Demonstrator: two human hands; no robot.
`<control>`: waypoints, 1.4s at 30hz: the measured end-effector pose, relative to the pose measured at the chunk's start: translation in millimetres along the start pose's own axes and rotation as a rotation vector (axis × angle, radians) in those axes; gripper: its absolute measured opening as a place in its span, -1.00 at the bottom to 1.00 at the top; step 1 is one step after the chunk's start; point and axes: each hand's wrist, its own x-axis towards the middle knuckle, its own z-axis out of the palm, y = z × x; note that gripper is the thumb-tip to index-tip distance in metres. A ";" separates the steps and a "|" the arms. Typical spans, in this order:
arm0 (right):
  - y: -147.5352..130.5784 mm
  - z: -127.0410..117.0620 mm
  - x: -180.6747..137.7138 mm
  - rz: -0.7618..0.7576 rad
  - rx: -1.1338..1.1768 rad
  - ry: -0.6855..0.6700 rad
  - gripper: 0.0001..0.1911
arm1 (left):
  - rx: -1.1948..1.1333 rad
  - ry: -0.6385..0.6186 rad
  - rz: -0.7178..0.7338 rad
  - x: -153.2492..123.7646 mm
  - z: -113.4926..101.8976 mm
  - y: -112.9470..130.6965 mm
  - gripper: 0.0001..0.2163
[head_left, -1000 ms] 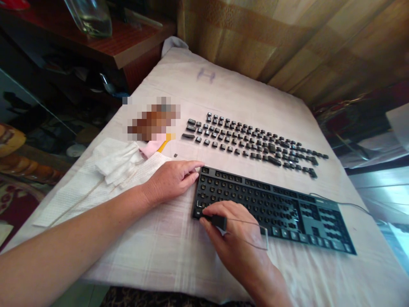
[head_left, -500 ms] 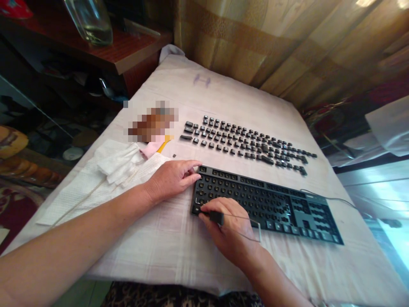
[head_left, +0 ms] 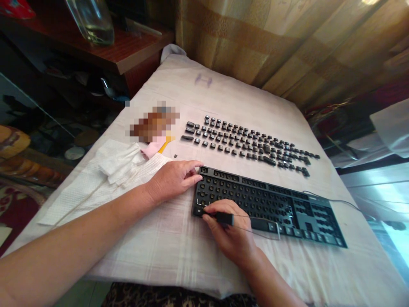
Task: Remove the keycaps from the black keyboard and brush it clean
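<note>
A black keyboard (head_left: pixel 302 209) lies angled on the cloth, most of its keycaps off and a row of caps still along its near edge. My left hand (head_left: pixel 174 178) grips its upper left corner between thumb and fingers. Over the near left corner, my right hand (head_left: pixel 234 236) has thumb and index finger pinched at the bottom row. What lies between those fingertips is hidden. Tucked in the same hand is a wire keycap puller (head_left: pixel 225 218) with a black handle, its thin wire loops pointing right. Loose keycaps (head_left: pixel 234 138) stand in rows behind the keyboard.
White paper towels (head_left: pixel 118 164) lie left of my left hand, with a pink cloth (head_left: pixel 151 148) and a yellow handle (head_left: pixel 165 145) beyond. A small dark piece (head_left: pixel 175 156) lies nearby. A wooden desk with a glass jar (head_left: pixel 96 32) stands back left. A cable (head_left: pixel 332 199) trails right.
The keycap puller has shifted to the right within my right hand, and its wire reaches farther over the keyboard. My right fingertips moved slightly right. My left hand stays at the corner.
</note>
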 end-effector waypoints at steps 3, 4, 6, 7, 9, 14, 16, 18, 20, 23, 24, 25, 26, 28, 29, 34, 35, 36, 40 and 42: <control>-0.3 -1.4 1.0 0.074 0.084 0.019 -0.89 | 0.006 0.005 0.001 -0.4 0.1 0.1 -0.66; -0.4 -1.5 1.2 0.082 0.101 0.014 -0.88 | 0.008 0.008 0.003 -0.5 0.3 0.1 -0.66; -0.4 -1.1 1.0 0.081 0.127 0.004 -0.88 | 0.008 0.016 0.004 -0.7 1.0 0.2 -0.66; -0.4 -0.8 0.8 0.083 0.137 0.007 -0.87 | 0.007 0.019 0.004 -0.9 1.5 0.2 -0.66; -0.2 -0.1 0.3 0.093 0.143 0.031 -0.87 | -0.006 0.023 0.001 -1.0 2.1 -0.3 -0.65; 0.3 0.8 0.0 0.109 0.154 0.084 -0.87 | -0.152 -0.040 -0.005 -0.7 -6.0 -5.2 -0.71; 0.7 1.1 0.1 0.111 0.172 0.093 -0.87 | -0.210 -0.110 -0.016 -1.0 -14.9 -7.9 -0.80; 1.0 1.2 -0.3 0.120 0.186 0.106 -0.86 | -0.208 -0.200 -0.027 -2.1 -25.2 -9.6 -0.85; 1.0 1.2 -1.0 0.132 0.199 0.124 -0.86 | -0.150 -0.290 -0.018 -4.5 -34.2 -9.3 -0.87; 0.4 1.0 -1.9 0.139 0.218 0.146 -0.86 | -0.020 -0.388 0.063 -9.8 -41.0 -5.1 -0.83; 0.2 1.1 -2.0 0.138 0.224 0.147 -0.86 | 0.027 -0.397 0.093 -11.6 -41.2 -3.2 -0.80; -0.1 1.1 -1.9 0.135 0.229 0.145 -0.86 | 0.070 -0.400 0.116 -13.3 -40.7 -1.3 -0.79; -0.3 1.3 -1.7 0.132 0.233 0.142 -0.86 | 0.105 -0.396 0.132 -14.7 -39.6 0.3 -0.79; -0.7 1.6 -1.2 0.125 0.238 0.136 -0.86 | 0.143 -0.384 0.151 -16.8 -37.0 2.0 -0.83; -0.9 1.8 -0.9 0.121 0.239 0.137 -0.86 | 0.149 -0.377 0.158 -17.2 -35.9 1.9 -0.85; -1.8 2.9 -0.7 0.099 0.218 0.164 -0.87 | 0.131 -0.301 0.136 -13.6 -35.3 -7.7 -0.83; -1.9 3.0 -0.5 0.089 0.214 0.167 -0.87 | 0.118 -0.256 0.101 -11.9 -35.4 -10.3 -0.80; -2.1 3.1 -0.1 0.078 0.211 0.167 -0.88 | 0.101 -0.197 0.053 -10.1 -35.2 -12.8 -0.78; -3.6 2.3 3.0 0.041 0.213 0.162 -0.89 | 0.056 0.017 -0.118 -3.9 -32.1 -19.6 -0.70; -4.4 1.5 4.6 0.029 0.208 0.154 -0.90 | 0.066 0.044 -0.138 -2.6 -30.0 -20.8 -0.68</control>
